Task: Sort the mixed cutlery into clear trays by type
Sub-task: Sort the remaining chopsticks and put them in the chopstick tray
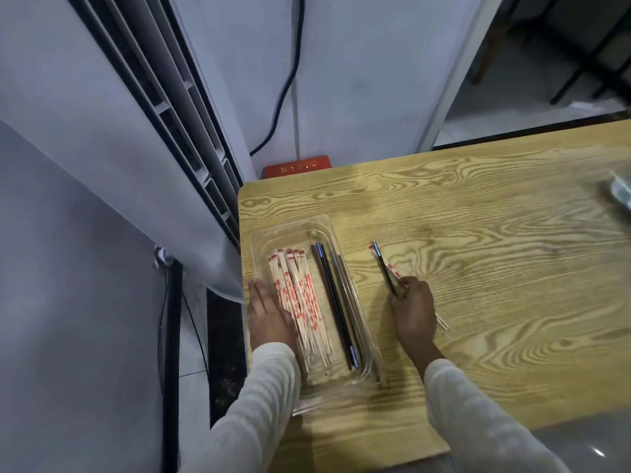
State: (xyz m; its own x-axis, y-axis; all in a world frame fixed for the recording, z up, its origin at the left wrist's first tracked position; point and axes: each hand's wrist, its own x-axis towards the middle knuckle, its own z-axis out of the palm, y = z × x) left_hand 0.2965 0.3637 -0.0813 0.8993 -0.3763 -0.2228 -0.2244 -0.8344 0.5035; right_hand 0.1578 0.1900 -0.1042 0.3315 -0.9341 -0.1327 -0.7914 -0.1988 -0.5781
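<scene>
Right now your right hand (415, 312) pinches a black chopstick (384, 264) together with a paper-wrapped pair (395, 270). Its fingers are curled round both, low over the wooden table (478, 233), just right of the clear tray and well in from the table's far edge. Both are light, stiff and thin. The black one looks slick and will likely slide out of a loose pinch, while the paper sleeve should grip better but can crumple. Take each near its middle so it doesn't seesaw; I'd judge you must split the two before dropping them. The clear tray (290, 230) lies along the table's left edge. A bundle of wrapped chopsticks (300, 302) fills its left side, and a row of black chopsticks (336, 305) lies by its right wall. Your left hand (269, 312) rests flat, fingers straight, on the tray's left rim, touching the bundle.
</scene>
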